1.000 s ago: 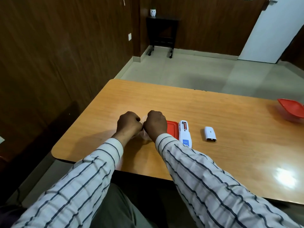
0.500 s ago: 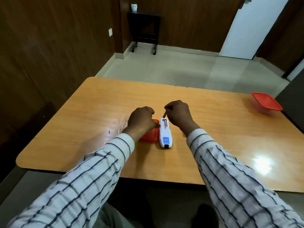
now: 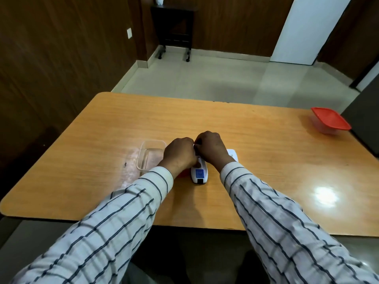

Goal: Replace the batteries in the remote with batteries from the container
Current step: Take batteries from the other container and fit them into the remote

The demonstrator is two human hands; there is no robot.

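The white remote (image 3: 199, 174) lies face down on the table with its blue label towards me. Both hands cover its far half. My left hand (image 3: 180, 153) holds the remote, thumb pressed on its back. My right hand (image 3: 211, 149) is curled over the battery bay, fingertips pinched on a battery that is mostly hidden. The clear open container (image 3: 150, 155) stands just left of my left hand. Its red lid (image 3: 182, 174) peeks out under my left wrist. The white battery cover (image 3: 232, 155) lies right of my right hand.
A second clear container with a red lid (image 3: 330, 120) sits at the table's far right edge. The wooden table (image 3: 266, 160) ends close in front of me. A wood-panelled wall runs along the left, and tiled floor lies beyond the table.
My right hand has come down from above the remote onto the battery bay. My left hand has shifted from the red lid onto the remote. The view has swung left, revealing the clear container.
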